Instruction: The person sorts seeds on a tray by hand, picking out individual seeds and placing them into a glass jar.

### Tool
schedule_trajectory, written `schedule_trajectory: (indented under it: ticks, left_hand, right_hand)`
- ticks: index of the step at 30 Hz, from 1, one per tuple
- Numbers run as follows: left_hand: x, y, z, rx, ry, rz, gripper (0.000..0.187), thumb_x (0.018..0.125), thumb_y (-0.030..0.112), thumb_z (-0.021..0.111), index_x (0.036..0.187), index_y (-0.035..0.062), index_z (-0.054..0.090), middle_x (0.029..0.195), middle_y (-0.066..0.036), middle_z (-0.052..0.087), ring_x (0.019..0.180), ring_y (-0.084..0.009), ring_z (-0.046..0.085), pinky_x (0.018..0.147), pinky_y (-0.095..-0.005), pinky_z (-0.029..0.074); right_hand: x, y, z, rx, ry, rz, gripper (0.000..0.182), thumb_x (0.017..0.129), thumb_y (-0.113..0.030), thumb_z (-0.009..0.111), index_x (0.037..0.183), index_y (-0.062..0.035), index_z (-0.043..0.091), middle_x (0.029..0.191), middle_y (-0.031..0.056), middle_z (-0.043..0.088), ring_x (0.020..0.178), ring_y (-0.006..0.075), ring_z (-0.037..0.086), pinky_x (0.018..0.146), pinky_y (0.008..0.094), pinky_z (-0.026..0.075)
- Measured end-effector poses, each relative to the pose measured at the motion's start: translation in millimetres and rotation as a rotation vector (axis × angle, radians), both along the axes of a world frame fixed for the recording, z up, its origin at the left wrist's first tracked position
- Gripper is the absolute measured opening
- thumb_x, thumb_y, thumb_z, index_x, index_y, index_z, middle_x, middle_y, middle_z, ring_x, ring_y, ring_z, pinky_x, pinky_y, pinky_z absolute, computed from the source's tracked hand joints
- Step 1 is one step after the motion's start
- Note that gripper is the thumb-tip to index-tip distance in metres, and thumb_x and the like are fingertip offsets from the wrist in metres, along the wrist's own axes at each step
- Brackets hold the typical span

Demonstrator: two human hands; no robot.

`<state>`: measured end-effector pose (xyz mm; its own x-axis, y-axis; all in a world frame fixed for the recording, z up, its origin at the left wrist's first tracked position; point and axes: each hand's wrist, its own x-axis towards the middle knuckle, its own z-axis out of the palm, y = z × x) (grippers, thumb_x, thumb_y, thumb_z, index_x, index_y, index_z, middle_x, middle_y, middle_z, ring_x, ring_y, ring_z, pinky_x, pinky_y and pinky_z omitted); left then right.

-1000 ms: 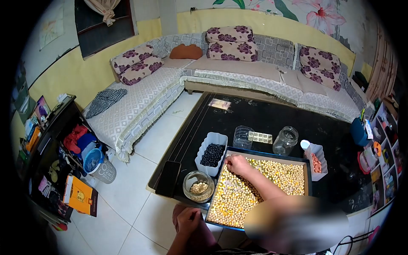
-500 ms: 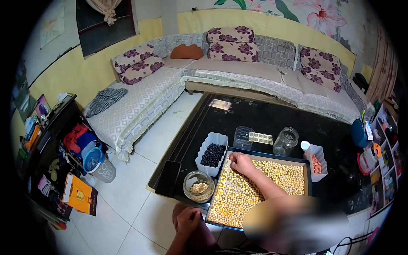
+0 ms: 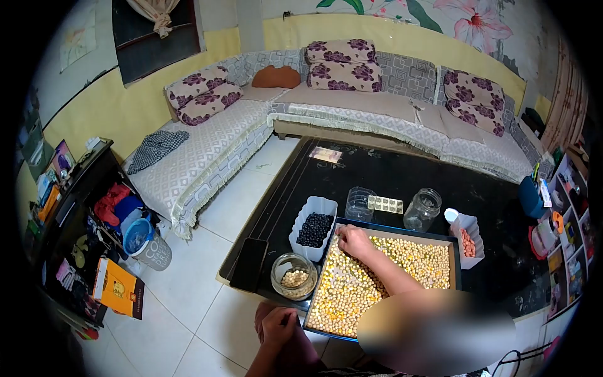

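Observation:
My right hand (image 3: 355, 242) reaches into the far left corner of a shallow tray (image 3: 456, 251), fingers pinched together and pointing down; what they hold, if anything, is hidden. A layer of yellow corn kernels and pale round beans (image 3: 352, 301) covers much of the tray floor, thinner near this hand. My left hand (image 3: 279, 325) rests by my knee at the tray's near left corner, fingers curled closed; I cannot make out anything in them. Between the hands, outside the tray, stand a glass jar (image 3: 294, 276) partly filled with pale beans and a plastic container (image 3: 313, 227) of black beans.
Right of the tray is a container (image 3: 471, 240) of reddish peanuts. Behind it stand a clear plastic container (image 3: 359, 204), a glass jar (image 3: 422, 209) and a blister-like pack (image 3: 385, 205). A phone (image 3: 249, 264) lies on the black table (image 3: 402, 169). A bin (image 3: 151, 251) stands on the floor.
My right hand has shifted very slightly left within the tray corner. The left hand and the containers stay where they were.

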<state>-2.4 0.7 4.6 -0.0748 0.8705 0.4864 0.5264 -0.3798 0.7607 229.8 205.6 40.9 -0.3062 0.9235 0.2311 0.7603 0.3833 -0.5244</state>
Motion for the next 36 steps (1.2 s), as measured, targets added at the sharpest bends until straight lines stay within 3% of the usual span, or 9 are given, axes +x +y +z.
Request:
schedule_trajectory:
  ticks: [6,18,20,24,26,27,29,31,36]
  left_hand:
    - [-0.5,0.4,-0.2,0.004,0.006,-0.002,0.005,0.072,0.004,0.064,0.076,0.0038,0.062,0.071,-0.008,0.061,0.061,-0.0204,0.059,0.054,-0.0272,0.046]
    - [-0.7,-0.1,-4.9,-0.020,-0.014,-0.002,0.006,0.072,0.003,0.064,0.077,0.0041,0.062,0.072,-0.008,0.061,0.063,-0.0207,0.060,0.056,-0.0275,0.047]
    - [-0.8,-0.1,-5.6,-0.021,-0.019,0.002,0.006,0.072,0.003,0.064,0.077,0.0042,0.062,0.072,-0.008,0.061,0.063,-0.0207,0.060,0.056,-0.0275,0.047]
    - [-1.1,-0.5,-3.6,-0.001,-0.022,-0.002,0.006,0.072,0.003,0.064,0.077,0.0049,0.062,0.071,-0.008,0.061,0.062,-0.0205,0.059,0.056,-0.0277,0.047]
    - [0.0,-0.8,-3.1,-0.012,-0.035,0.003,0.006,0.072,0.003,0.064,0.077,0.0051,0.062,0.071,-0.008,0.060,0.062,-0.0204,0.059,0.056,-0.0279,0.047]
    - [0.4,-0.5,-2.0,-0.028,-0.013,0.011,0.007,0.071,0.003,0.064,0.077,0.0052,0.062,0.071,-0.008,0.060,0.061,-0.0203,0.058,0.056,-0.0279,0.047]
    - [-0.3,-2.1,-2.7,-0.050,0.013,0.020,0.007,0.071,0.004,0.064,0.077,0.0053,0.062,0.070,-0.007,0.060,0.061,-0.0201,0.058,0.055,-0.0278,0.047]
    - [-0.1,0.4,-4.1,-0.009,-0.016,0.013,0.007,0.071,0.004,0.065,0.078,0.0052,0.062,0.070,-0.007,0.060,0.061,-0.0196,0.058,0.055,-0.0275,0.047]
    - [0.5,-0.3,-4.7,-0.037,-0.029,0.023,0.007,0.071,0.004,0.065,0.077,0.0052,0.062,0.070,-0.007,0.060,0.061,-0.0195,0.058,0.056,-0.0274,0.047]
  right_hand:
    - [2.2,0.5,-5.4,0.020,-0.053,0.037,0.022,0.070,-0.009,0.054,0.091,-0.0048,0.059,0.090,0.0177,0.058,0.084,0.0330,0.057,0.076,0.0404,0.047]
    - [5.6,12.7,-13.1,0.207,-0.153,0.178,0.011,0.073,-0.012,0.057,0.072,-0.0007,0.059,0.072,0.0165,0.059,0.071,0.0328,0.058,0.067,0.0396,0.049]
    - [3.7,13.3,-8.7,0.155,-0.297,0.166,0.011,0.072,-0.012,0.057,0.068,-0.0013,0.059,0.066,0.0147,0.059,0.067,0.0317,0.059,0.064,0.0384,0.049]
    - [2.8,-5.4,31.1,-0.002,-0.276,0.194,0.008,0.068,-0.010,0.058,0.068,-0.0022,0.060,0.065,0.0142,0.060,0.065,0.0287,0.060,0.063,0.0353,0.049]
    - [-3.5,-12.4,49.6,-0.112,0.060,0.112,0.013,0.065,-0.014,0.063,0.071,-0.0028,0.060,0.064,0.0116,0.059,0.061,0.0245,0.060,0.062,0.0321,0.049]
    - [-9.2,-18.6,63.5,-0.118,0.057,0.117,0.013,0.065,-0.014,0.063,0.071,-0.0028,0.060,0.064,0.0116,0.059,0.061,0.0245,0.060,0.062,0.0321,0.049]
    - [-26.2,-32.7,88.3,-0.203,0.331,0.211,0.011,0.066,-0.011,0.061,0.074,-0.0032,0.061,0.059,0.0054,0.056,0.055,0.0144,0.056,0.058,0.0267,0.047]
    - [-42.6,-41.6,93.8,-0.167,0.403,0.363,0.010,0.067,-0.010,0.061,0.075,-0.0032,0.061,0.057,0.0023,0.053,0.054,0.0091,0.051,0.056,0.0239,0.045]
    - [-66.4,-66.3,113.0,-0.075,0.280,0.550,0.009,0.070,-0.008,0.062,0.078,-0.0027,0.061,0.071,0.0088,0.059,0.061,0.0145,0.057,0.059,0.0264,0.048]
